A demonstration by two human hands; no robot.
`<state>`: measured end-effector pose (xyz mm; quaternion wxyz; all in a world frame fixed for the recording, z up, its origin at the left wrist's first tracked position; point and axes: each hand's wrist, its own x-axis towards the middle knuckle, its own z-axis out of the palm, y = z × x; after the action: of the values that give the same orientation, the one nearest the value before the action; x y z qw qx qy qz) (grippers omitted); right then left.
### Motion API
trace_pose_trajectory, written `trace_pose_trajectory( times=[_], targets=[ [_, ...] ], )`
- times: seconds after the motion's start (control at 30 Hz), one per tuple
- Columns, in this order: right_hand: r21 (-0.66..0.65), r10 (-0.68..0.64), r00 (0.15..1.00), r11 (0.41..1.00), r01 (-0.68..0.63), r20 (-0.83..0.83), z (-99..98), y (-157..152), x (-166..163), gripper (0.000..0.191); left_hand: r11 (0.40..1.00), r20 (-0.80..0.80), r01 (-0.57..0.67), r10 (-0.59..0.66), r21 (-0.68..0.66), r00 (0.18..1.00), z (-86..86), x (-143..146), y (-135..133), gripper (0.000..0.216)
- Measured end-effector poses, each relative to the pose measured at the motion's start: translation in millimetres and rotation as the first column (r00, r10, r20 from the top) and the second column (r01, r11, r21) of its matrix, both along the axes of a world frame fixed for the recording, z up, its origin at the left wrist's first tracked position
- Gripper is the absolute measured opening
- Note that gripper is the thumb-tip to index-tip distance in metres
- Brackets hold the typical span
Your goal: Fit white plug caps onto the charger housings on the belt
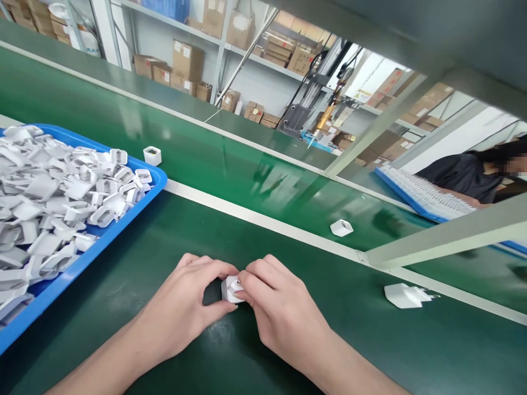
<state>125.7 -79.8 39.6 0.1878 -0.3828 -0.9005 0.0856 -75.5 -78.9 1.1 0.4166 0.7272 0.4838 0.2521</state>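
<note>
A small white charger plug piece [230, 289] sits between both my hands, just above the dark green work surface [370, 340]. My left hand [187, 307] grips it from the left with thumb and fingers. My right hand [280, 307] pinches it from the right, fingertips on its top face. A blue tray [82, 258] piled with several white plastic shells [53, 192] lies at the left, a short reach from my left hand.
A finished white plug with two pins [405, 295] lies to the right. Two white shells [341, 227] [152, 156] rest on the green conveyor belt [247, 164]. Metal frame bars [444, 236] cross at the right. Another person [473, 173] sits opposite behind a blue tray [420, 197]. Shelves of cartons stand behind.
</note>
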Motion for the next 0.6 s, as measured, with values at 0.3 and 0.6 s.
trace_pose_trajectory(
  times=[0.3,0.6],
  targets=[
    [0.132,-0.100,0.978,0.988,0.077,0.181,-9.4,-11.9,-2.9,0.009,0.991,-0.005,0.008,-0.007,0.135,1.000,-1.5,-1.4,-9.3,0.026],
    [0.386,-0.466,0.849,0.756,0.529,-0.249,58.3,41.5,56.8,0.025,0.980,0.058,0.008,-0.020,0.199,0.998,20.3,7.8,-16.1,0.023]
  ],
)
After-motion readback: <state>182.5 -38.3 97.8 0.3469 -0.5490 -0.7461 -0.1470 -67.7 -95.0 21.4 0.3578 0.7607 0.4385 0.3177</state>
